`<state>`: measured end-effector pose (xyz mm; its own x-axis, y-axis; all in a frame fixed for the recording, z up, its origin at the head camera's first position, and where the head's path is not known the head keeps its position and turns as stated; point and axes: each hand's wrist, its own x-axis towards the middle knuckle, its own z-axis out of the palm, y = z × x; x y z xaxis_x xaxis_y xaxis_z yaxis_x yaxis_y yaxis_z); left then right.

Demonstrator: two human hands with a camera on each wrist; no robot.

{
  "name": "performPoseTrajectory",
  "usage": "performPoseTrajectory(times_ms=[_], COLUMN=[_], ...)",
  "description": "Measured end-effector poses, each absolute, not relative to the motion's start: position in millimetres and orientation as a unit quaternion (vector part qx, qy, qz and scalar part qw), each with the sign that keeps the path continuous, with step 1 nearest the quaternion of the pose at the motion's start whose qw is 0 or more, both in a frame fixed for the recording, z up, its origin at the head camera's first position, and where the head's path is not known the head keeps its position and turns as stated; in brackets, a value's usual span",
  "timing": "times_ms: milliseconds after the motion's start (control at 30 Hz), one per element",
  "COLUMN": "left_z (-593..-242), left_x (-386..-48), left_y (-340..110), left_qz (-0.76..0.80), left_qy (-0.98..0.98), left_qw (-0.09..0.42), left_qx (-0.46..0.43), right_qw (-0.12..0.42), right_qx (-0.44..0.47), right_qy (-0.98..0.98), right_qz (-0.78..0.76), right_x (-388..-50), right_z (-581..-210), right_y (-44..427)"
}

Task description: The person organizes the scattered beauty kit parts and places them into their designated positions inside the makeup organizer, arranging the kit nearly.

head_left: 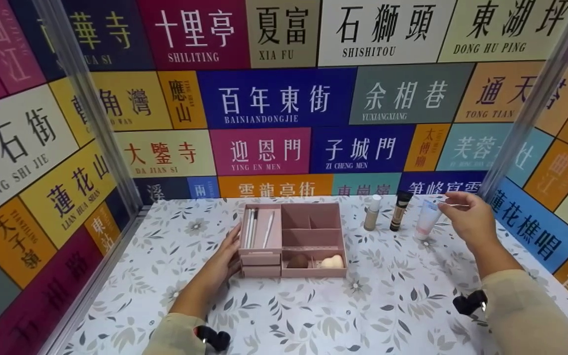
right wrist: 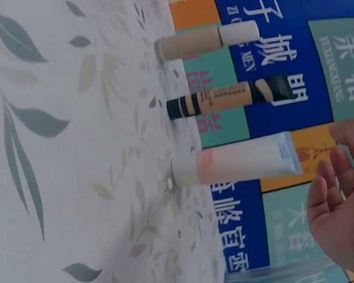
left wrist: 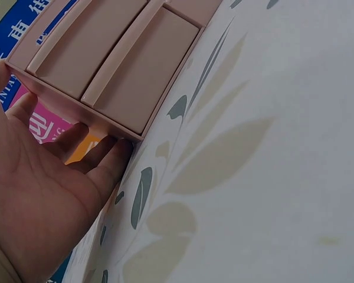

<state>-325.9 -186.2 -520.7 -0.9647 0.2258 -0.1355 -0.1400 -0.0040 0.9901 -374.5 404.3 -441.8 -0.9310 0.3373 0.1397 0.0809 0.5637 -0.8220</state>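
Note:
A pink desk organizer (head_left: pixel 313 215) stands on the table, with thin pen-like sticks (head_left: pixel 251 228) upright in its left part. A dark brown sponge (head_left: pixel 298 261) and a cream sponge (head_left: pixel 332 262) lie in its front compartments. My left hand (head_left: pixel 226 256) rests its fingers against the organizer's left side, beside two small drawers (left wrist: pixel 143 71). To the right, a white and pink squeeze tube (right wrist: pixel 245 160) stands on its cap. Just beyond the tube's top edge is my right hand (right wrist: pixel 342 206), fingers loosely bent and apart from it in the right wrist view.
Left of the squeeze tube stand a black and beige tube (head_left: pixel 398 212) and a beige bottle with a white cap (head_left: pixel 372 213). A floral cloth (head_left: pixel 313 315) covers the table. Clear upright panels with frame edges (head_left: pixel 128 195) border it, before a colourful sign wall (head_left: pixel 274 98).

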Motion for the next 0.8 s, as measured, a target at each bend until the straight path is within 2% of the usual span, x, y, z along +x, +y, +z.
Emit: performPoseTrajectory(times_ms=[100, 400, 800], left_z=[-521, -521, -523], left_x=[-326, -327, -326], left_y=[-186, -187, -186], left_qz=[0.712, 0.716, 0.716], left_qy=[0.690, 0.685, 0.685], left_qw=[0.129, 0.129, 0.124], left_qx=[0.034, 0.039, 0.050], right_qw=[0.135, 0.068, 0.080], right_qx=[-0.131, -0.145, -0.128], right_qy=[-0.871, -0.867, -0.879], right_qz=[0.454, 0.471, 0.452], right_x=[-380, -392, -399], right_z=[-447, -461, -478], right_y=[409, 412, 411])
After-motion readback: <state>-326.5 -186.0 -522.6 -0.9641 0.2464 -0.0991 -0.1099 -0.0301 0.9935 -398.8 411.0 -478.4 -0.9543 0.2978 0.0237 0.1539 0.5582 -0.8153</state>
